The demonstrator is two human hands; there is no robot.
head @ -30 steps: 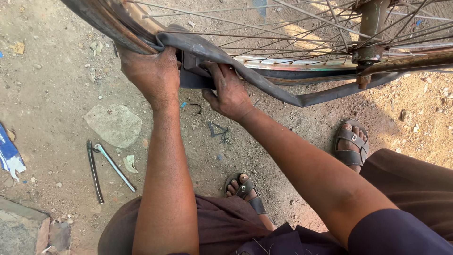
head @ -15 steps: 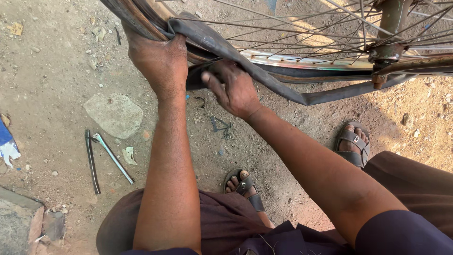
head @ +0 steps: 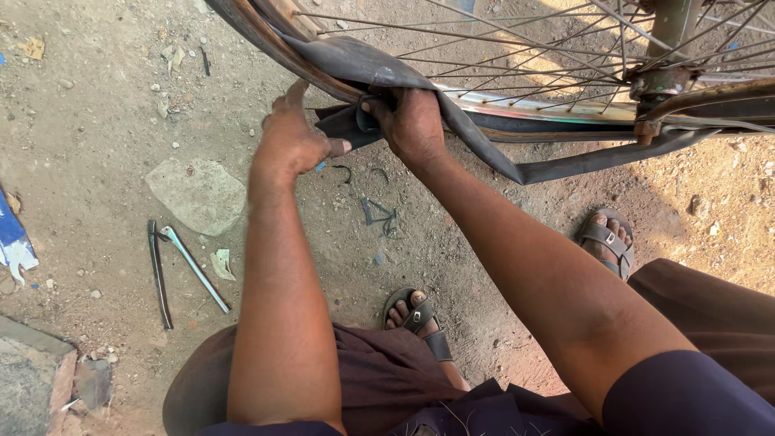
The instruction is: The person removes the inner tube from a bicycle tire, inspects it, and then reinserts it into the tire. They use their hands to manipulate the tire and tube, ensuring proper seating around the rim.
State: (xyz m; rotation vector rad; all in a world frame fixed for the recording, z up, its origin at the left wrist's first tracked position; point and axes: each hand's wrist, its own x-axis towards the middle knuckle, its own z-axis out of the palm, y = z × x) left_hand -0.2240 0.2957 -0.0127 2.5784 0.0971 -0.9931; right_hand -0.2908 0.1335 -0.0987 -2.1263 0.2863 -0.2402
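Observation:
A bicycle wheel with a rusty rim (head: 517,103) and thin spokes fills the top of the head view. A black inner tube (head: 484,145) hangs off the rim and trails to the right. My right hand (head: 412,123) is closed on a bunched fold of that tube next to the rim. My left hand (head: 292,139) sits just left of it, fingers spread, fingertips up against the tyre edge (head: 266,40), holding nothing.
Two metal tyre levers (head: 182,270) lie on the dirt at the left, beside a flat stone (head: 196,194). A blue and white scrap (head: 14,238) is at the left edge. My sandalled feet (head: 416,319) rest below the wheel. Small rubber bits (head: 378,214) dot the ground.
My left hand has let go of the tube and opened. My right hand has shifted up to the rim and closed on the folded tube.

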